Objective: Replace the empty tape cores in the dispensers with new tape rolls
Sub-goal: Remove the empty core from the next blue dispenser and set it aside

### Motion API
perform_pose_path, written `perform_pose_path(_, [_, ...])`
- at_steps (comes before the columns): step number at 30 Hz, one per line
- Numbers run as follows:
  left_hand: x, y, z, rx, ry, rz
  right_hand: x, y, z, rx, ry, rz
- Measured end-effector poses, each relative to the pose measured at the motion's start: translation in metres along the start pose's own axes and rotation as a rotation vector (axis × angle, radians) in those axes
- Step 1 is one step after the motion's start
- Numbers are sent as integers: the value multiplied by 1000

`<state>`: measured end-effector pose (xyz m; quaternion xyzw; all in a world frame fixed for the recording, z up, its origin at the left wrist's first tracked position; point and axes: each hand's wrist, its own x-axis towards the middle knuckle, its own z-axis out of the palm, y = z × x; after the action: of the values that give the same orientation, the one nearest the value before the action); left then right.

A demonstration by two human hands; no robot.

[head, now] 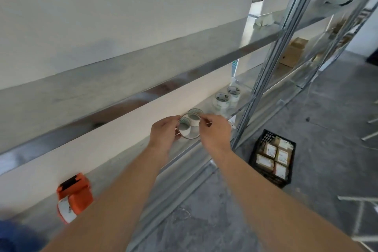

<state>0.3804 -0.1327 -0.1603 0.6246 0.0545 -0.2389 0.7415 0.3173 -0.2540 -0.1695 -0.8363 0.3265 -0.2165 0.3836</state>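
Note:
Both hands reach over a metal shelf (131, 161). My left hand (164, 132) and my right hand (214, 131) together hold a thin empty tape core (189, 137), a ring held upright between them, each hand pinching one side of its rim. Through and behind the ring I see two white tape rolls (194, 119) standing on the shelf. Further right on the same shelf sit two clear tape rolls (222, 100), the other (233, 91) behind the first. An orange tape dispenser (74, 195) with a white roll in it lies on the shelf at the lower left.
A black plastic crate (254, 155) of wrapped parcels stands on the concrete floor to the right of the shelf upright (259, 86). Another shelf board (143, 67) runs above my hands. Cardboard boxes (292, 52) sit on the adjoining rack.

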Motion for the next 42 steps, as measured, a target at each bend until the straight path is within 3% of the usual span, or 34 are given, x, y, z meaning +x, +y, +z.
perform_pose_path(26, [125, -40, 161, 52, 299, -79, 195, 111, -30, 13, -232, -78])
perform_pose_path(42, [228, -58, 200, 148, 213, -170, 280, 158, 14, -8, -247, 120])
